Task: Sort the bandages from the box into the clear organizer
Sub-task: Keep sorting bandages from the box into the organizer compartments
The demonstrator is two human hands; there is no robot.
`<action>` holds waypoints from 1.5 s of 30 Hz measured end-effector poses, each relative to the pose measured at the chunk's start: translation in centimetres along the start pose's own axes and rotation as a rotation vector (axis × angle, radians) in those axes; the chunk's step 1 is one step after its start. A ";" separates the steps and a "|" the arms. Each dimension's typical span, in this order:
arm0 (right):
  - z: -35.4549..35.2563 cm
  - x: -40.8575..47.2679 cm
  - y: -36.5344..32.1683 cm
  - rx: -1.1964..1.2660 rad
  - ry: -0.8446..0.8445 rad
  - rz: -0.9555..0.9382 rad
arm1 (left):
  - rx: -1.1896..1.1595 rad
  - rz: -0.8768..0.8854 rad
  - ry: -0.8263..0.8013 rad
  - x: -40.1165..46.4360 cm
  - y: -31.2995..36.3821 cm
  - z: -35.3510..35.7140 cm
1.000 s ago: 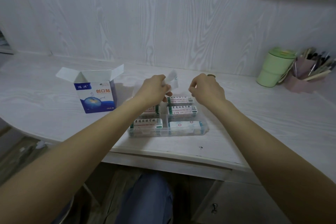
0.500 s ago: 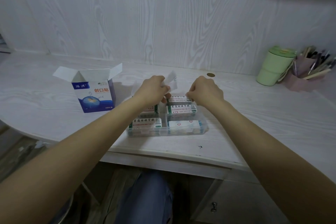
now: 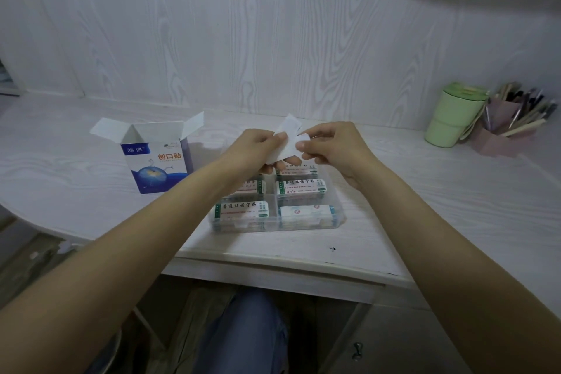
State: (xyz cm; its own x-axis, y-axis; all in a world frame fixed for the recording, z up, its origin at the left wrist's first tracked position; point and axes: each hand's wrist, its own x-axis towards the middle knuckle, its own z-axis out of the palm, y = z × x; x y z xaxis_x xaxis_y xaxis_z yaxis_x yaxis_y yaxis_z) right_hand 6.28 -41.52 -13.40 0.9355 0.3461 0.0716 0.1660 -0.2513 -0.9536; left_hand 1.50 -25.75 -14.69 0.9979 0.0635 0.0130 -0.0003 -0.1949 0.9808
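Both hands are up over the far end of the clear organizer [image 3: 277, 215], sharing a small white stack of bandages [image 3: 285, 143]. The left hand [image 3: 258, 146] has its grip pinched on the stack's left edge, thumb on top, and the right hand [image 3: 331, 146] pinches the right edge the same way. The organizer sits on the white bench [image 3: 425, 206], and five of its compartments show bandage stacks with green-printed wrappers; a sixth, at the far left under the left wrist, is too covered to judge. Left of the organizer stands one blue and white box [image 3: 156, 161], upright with its four top flaps open. Well off to the organizer's right, against the wall, are one pale green cup [image 3: 452, 115] and one pink pen holder [image 3: 501, 133] crammed with pens.
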 end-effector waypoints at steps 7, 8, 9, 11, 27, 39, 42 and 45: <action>0.4 -0.2 0.6 0.082 0.058 -0.069 | -0.100 -0.035 0.007 -0.8 0.5 -0.1; 0.5 -0.3 0.7 0.084 0.061 -0.068 | -0.096 -0.027 0.020 -0.7 0.5 -0.2; 0.6 -0.3 0.7 0.082 0.064 -0.066 | -0.095 -0.022 0.031 -0.7 0.6 -0.2; 0.7 -0.4 0.7 0.085 0.071 -0.045 | -0.092 -0.020 0.035 -0.6 0.7 -0.3; 0.2 0.5 0.6 0.525 0.037 0.047 | -0.180 0.041 0.049 0.8 -0.2 -0.3; -0.5 1.5 1.3 0.145 0.170 0.141 | -0.012 0.008 0.212 1.4 -0.1 -0.6; -0.7 1.8 1.9 0.061 0.182 0.143 | 0.204 0.037 0.229 1.9 -0.6 -0.5; -0.7 2.2 2.4 -0.006 0.185 0.115 | 0.436 0.044 0.230 2.4 -0.8 -0.5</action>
State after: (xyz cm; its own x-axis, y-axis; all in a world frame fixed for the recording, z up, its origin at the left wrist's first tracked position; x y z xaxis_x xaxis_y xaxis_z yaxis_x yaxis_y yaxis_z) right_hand 8.93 -41.97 -15.36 0.9897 0.1427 0.0152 0.0558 -0.2850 -0.9569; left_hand 3.91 -24.92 -15.37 0.9574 0.2506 0.1434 0.0337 -0.5903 0.8065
